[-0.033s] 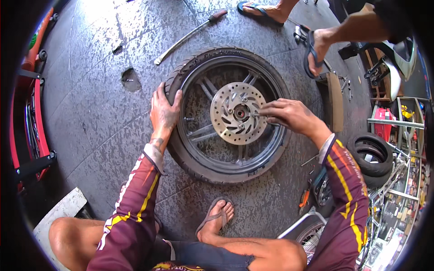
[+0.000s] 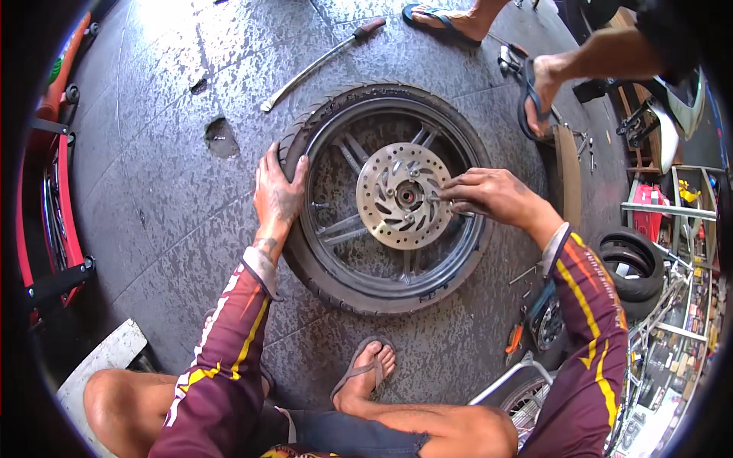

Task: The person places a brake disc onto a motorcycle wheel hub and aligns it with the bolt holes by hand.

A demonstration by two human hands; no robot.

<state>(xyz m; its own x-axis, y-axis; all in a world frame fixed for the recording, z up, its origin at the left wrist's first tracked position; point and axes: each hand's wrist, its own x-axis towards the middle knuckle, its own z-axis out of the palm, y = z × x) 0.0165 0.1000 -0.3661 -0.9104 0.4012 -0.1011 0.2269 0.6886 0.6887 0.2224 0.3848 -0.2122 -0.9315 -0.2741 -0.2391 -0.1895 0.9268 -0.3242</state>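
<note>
A motorcycle wheel lies flat on the floor in front of me, its black tyre (image 2: 336, 294) around a grey spoked rim (image 2: 347, 229). On the hub sits a round drilled brake disc (image 2: 382, 164), face up. My left hand (image 2: 279, 189) grips the tyre at its left side, thumb apart from the fingers. Over the disc's right part is my right hand (image 2: 492, 197). Its fingertips are pinched together beside the hub, at one of the disc's bolts. Whatever lies between those fingertips is too small and hidden to make out.
A long tyre lever (image 2: 321, 65) lies beyond the wheel. Another person's sandalled feet (image 2: 540, 84) stand at the far right. Loose tyres (image 2: 630, 286), tools and a metal rack (image 2: 664, 204) crowd the right side. A red trolley (image 2: 70, 221) stands at left.
</note>
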